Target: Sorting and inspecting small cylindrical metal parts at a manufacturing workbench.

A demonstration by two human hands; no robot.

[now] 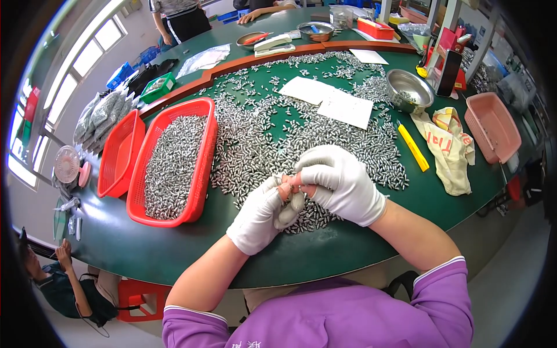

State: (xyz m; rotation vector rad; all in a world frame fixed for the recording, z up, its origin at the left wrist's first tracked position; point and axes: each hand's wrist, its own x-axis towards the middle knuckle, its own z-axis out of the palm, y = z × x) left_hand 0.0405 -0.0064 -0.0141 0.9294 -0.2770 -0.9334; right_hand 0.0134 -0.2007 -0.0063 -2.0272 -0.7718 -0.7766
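Head view: left hand meets right hand above silvery metal parts.

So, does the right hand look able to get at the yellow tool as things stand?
Likely yes: the yellow tool lies uncovered on the table, with only low metal pieces between, though the right hand has its fingertips together with the left hand's.

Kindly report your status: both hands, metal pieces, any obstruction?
Left hand, right hand: gloved, close together; grip unclear. Metal pieces: loose across table. White papers covering some.
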